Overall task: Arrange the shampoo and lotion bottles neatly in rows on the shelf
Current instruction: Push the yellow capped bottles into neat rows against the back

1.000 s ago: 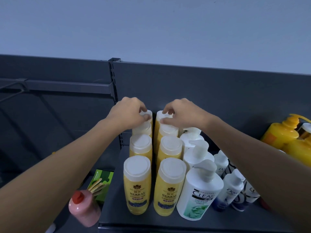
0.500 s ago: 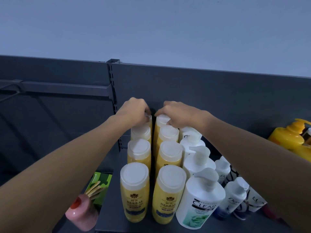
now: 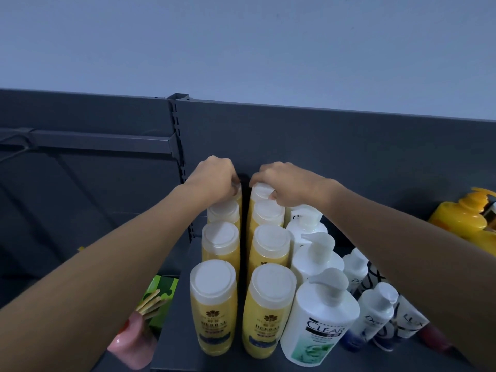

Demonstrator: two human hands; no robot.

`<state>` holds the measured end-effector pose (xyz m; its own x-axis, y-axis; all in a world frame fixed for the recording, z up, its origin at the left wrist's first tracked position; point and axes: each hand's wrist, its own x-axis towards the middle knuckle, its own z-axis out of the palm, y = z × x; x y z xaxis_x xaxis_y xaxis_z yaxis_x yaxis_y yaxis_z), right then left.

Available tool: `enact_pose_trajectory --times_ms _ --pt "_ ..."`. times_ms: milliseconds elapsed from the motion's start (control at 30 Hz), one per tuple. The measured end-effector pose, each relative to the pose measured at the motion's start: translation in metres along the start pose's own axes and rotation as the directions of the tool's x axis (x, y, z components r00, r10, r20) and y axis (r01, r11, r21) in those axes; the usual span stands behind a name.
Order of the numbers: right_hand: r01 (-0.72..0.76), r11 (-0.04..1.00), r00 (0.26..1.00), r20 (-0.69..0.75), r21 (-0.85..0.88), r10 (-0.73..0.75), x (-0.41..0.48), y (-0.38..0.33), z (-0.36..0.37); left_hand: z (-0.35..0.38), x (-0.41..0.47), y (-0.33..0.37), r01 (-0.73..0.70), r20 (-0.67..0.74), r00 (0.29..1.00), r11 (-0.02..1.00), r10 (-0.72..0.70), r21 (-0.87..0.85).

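Two rows of yellow herbal bottles with white caps stand front to back on the dark shelf. The front left bottle and front right bottle face me. My left hand grips the cap of the rearmost bottle in the left row. My right hand grips the cap of the rearmost bottle in the right row. A row of white pump bottles runs along the right, with a Clear bottle at the front.
Small white Dove bottles and a Lux bottle stand under my right forearm. Yellow pump bottles sit at the far right. Lower left holds a pink bottle with sticks and a green box. The shelf's back panel rises behind.
Both hands have pushed farther back toward the panel along with the rearmost yellow bottles. The view has shifted slightly closer and lower.
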<state>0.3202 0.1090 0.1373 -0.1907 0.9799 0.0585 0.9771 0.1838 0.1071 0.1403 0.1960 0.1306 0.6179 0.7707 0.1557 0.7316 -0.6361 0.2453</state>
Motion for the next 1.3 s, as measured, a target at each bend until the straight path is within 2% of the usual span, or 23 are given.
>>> enact_pose_trajectory --times_ms 300,433,533,667,767,867,967,1067,1300 --pt "-0.019 1.000 1.000 0.009 0.004 0.019 -0.003 -0.001 -0.006 0.001 -0.004 0.002 -0.005 0.006 1.000 0.999 0.005 0.045" --pt "-0.064 0.997 0.996 -0.053 0.048 0.067 -0.024 0.000 -0.026 -0.003 -0.013 0.004 -0.019 0.050 0.999 0.992 0.013 0.128" --pt "-0.117 0.988 0.989 -0.081 0.098 0.125 -0.057 -0.005 -0.051 -0.009 -0.022 0.014 -0.041 -0.005 0.999 0.994 0.042 0.102" --pt "-0.205 0.965 0.977 -0.019 0.165 0.211 -0.113 -0.019 -0.073 -0.026 -0.041 0.043 -0.185 -0.122 0.978 0.974 0.169 -0.131" --pt "-0.256 0.935 0.967 0.074 0.246 0.245 -0.153 -0.030 -0.074 -0.034 -0.062 0.077 -0.311 -0.109 0.950 0.917 0.293 -0.250" --pt "-0.310 0.883 0.948 0.185 0.352 0.260 -0.183 -0.041 -0.066 -0.029 -0.080 0.109 -0.441 -0.043 0.896 0.871 0.442 -0.218" --pt "-0.330 0.865 0.936 0.247 0.378 0.250 -0.198 -0.050 -0.053 -0.016 -0.086 0.128 -0.508 0.036 0.856 0.851 0.516 -0.134" --pt "-0.301 0.892 0.950 0.192 0.337 0.247 -0.204 -0.056 -0.036 -0.002 -0.088 0.136 -0.508 0.095 0.851 0.855 0.517 -0.103" --pt "-0.264 0.907 0.963 0.043 0.329 0.264 -0.207 -0.067 -0.004 0.020 -0.089 0.138 -0.416 0.148 0.895 0.907 0.421 -0.065"
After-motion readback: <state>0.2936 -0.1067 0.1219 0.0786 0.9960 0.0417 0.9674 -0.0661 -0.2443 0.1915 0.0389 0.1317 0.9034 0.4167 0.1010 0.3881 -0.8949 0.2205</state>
